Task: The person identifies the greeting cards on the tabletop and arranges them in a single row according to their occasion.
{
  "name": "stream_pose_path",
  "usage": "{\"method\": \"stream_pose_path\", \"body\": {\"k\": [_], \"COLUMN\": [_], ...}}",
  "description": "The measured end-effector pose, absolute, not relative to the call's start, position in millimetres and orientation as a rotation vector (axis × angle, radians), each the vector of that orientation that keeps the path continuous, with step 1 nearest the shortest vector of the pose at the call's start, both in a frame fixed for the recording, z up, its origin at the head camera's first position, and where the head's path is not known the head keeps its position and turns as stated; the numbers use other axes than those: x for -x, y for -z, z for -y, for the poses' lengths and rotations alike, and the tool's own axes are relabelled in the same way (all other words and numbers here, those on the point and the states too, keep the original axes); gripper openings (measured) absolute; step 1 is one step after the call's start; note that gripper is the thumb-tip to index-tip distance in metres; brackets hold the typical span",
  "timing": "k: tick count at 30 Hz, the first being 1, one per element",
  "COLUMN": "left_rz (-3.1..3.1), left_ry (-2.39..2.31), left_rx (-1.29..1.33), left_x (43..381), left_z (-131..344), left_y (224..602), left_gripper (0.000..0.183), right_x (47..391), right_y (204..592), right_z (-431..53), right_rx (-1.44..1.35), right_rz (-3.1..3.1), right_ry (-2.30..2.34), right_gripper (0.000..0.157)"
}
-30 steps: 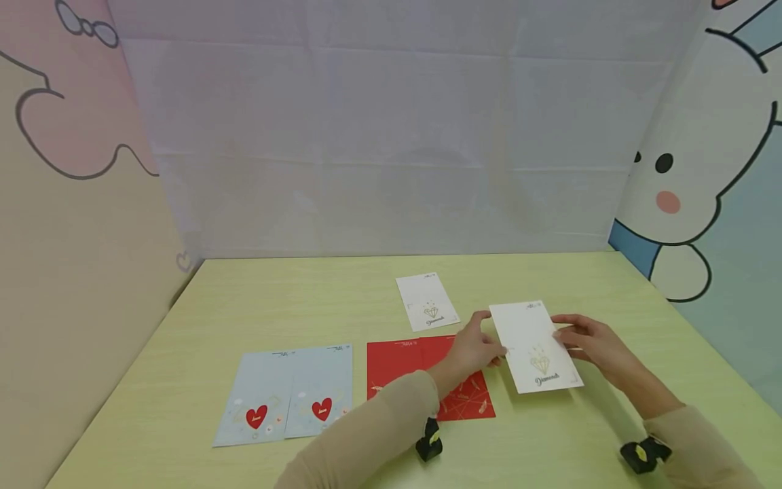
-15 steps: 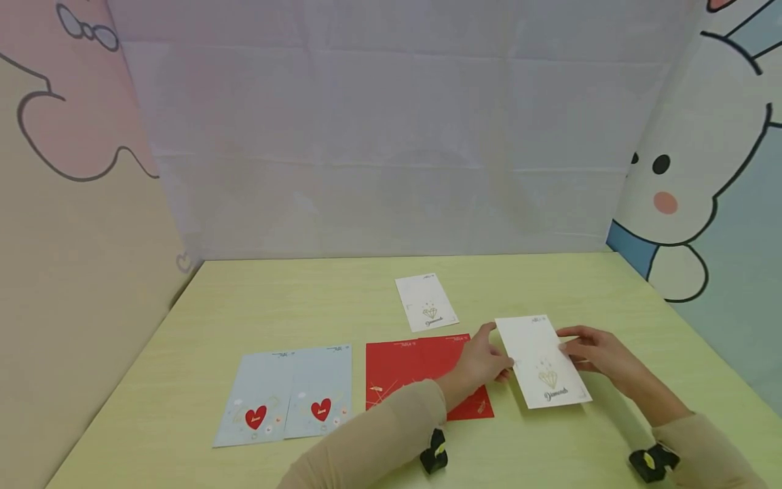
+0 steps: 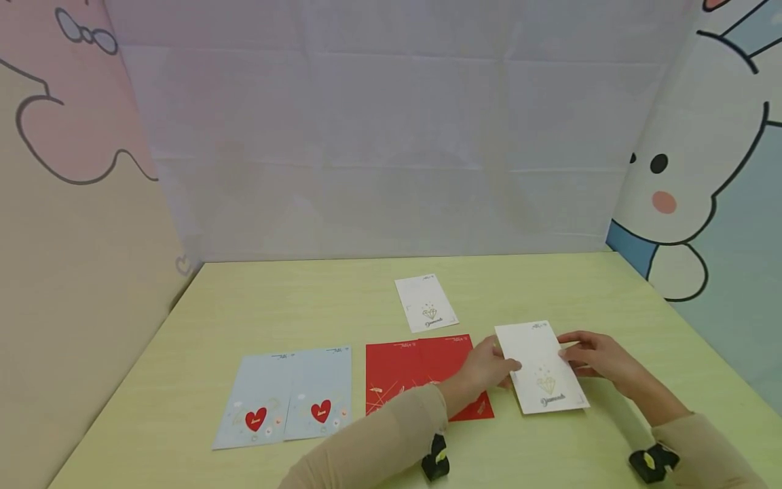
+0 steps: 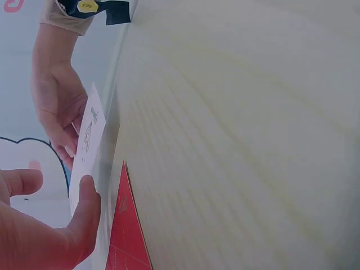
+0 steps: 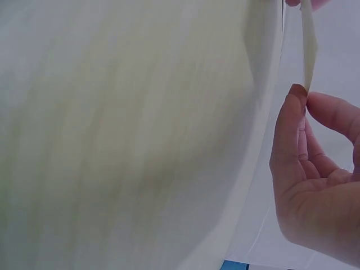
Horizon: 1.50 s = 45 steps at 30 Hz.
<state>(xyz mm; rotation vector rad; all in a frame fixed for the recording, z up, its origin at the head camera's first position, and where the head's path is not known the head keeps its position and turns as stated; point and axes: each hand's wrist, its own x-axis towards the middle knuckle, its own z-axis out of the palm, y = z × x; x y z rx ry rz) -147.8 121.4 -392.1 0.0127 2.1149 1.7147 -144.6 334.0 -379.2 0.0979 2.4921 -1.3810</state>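
Observation:
A white greeting card (image 3: 537, 370) with a gold diamond and the word "Diamonds" is held low over the table, slightly tilted. My left hand (image 3: 485, 367) holds its left edge, thumb on the printed face and the other fingers partly hidden behind it. At the opposite edge my right hand (image 3: 601, 356) pinches the card between thumb and fingertips, as the right wrist view shows plainly. A matching white card (image 3: 426, 303) lies farther back. Beside my left hand lie two red cards (image 3: 391, 363), side by side and partly covered by my left forearm.
Two pale blue cards (image 3: 318, 380) with red hearts lie side by side at the left. The light wood table (image 3: 293, 299) ends at a white cloth backdrop (image 3: 397, 156), with cartoon-printed panels at both sides.
Both hands have brought the white card nearer to me and a little to the right. My left thumb has slid farther onto its face. The cards on the table have stayed put.

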Motion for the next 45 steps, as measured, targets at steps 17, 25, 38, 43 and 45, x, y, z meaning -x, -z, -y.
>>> {"method": "stream_pose_path", "body": {"k": [17, 25, 38, 43, 45], "left_rz": [-2.233, -2.272, -2.274, -2.27, -2.267], "left_ry": [-1.489, -1.464, -1.477, -1.507, -1.516], "left_rx": [-0.071, -0.074, -0.09, -0.129, -0.134], "left_x": [139, 136, 134, 133, 133], "left_z": [-120, -121, -122, -123, -124], "left_y": [385, 386, 386, 388, 388], "left_gripper": [0.044, 0.056, 0.053, 0.04, 0.038], "right_x": [147, 146, 146, 146, 146], "right_y": [379, 380, 381, 382, 381], "right_z": [-334, -334, -333, -332, -333], "right_rx": [-0.109, -0.096, -0.096, -0.102, -0.101], "right_rz": [-2.488, -2.496, -2.495, -2.503, -2.505], "right_ry": [1.285, 1.273, 1.233, 1.21, 1.21], "right_gripper": [0.05, 0.047, 0.05, 0.054, 0.054]}}
